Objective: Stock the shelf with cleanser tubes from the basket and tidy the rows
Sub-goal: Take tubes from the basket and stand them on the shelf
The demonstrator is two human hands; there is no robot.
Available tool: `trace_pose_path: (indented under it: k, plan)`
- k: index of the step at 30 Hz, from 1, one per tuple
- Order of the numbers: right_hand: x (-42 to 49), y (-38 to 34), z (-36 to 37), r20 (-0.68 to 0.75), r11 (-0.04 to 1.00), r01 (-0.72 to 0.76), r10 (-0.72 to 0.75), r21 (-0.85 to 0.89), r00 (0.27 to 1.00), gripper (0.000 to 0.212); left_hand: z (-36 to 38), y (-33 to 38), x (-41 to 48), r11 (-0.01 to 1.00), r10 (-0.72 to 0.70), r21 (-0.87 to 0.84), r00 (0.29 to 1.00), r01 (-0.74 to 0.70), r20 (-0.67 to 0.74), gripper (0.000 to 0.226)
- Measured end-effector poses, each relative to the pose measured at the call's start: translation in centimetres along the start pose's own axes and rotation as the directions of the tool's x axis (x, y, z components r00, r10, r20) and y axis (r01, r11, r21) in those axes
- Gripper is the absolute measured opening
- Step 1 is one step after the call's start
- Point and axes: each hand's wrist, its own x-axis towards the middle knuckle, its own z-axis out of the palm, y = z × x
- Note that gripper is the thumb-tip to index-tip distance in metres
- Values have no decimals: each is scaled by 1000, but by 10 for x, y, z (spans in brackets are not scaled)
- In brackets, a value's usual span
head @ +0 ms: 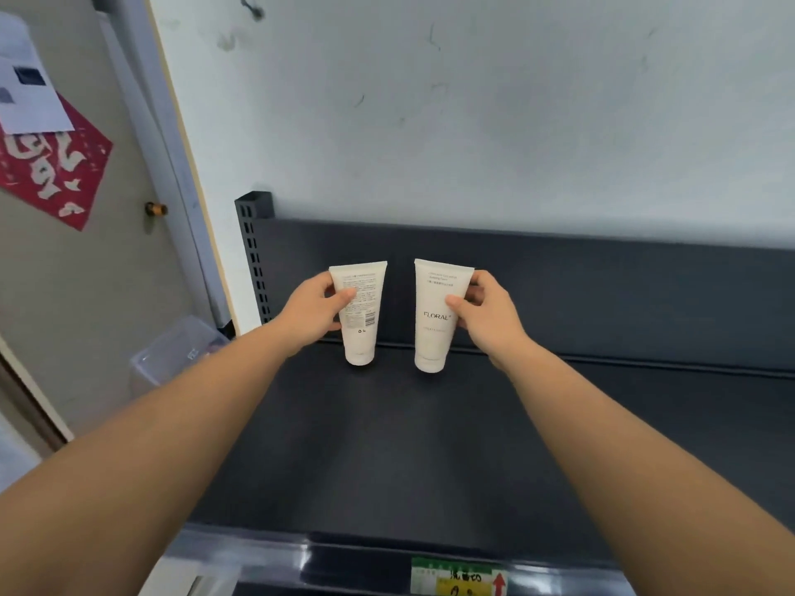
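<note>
Two white cleanser tubes stand cap-down near the back of the dark shelf (387, 445). My left hand (314, 307) grips the left tube (360, 320), whose printed back label and barcode face me. My right hand (486, 311) grips the right tube (436, 329), which shows the word FLORAL on its front. The tubes stand a small gap apart, both upright, close to the shelf's back panel (602, 286). The basket is not in view.
A slotted upright post (254, 251) marks the shelf's left end. A clear plastic bin (172, 354) sits on the floor to the left, beside a door with a red poster (51, 165). A price label strip (456, 574) runs along the shelf's front edge.
</note>
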Motion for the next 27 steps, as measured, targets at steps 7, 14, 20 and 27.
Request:
trace_pose_path:
  k: [7,14,20,27]
  plan:
    - [14,16,16,-2,998,-34,34,-59,999,23,-18,-19,25,998,-55,-26,998,56,14,28]
    - [21,19,15,42,993,-85,89,-85,995,29,-24,-27,28,994,-100,45,991,96,86,38]
    - [19,15,1,34,992,-86,90,-94,995,35,-22,-27,18,988,-92,131,994,84,55,42]
    - [-3,32,-13,127,859,-163,254,-486,959,48,-20,-32,-25,901,-164,405,986,153,-9,64]
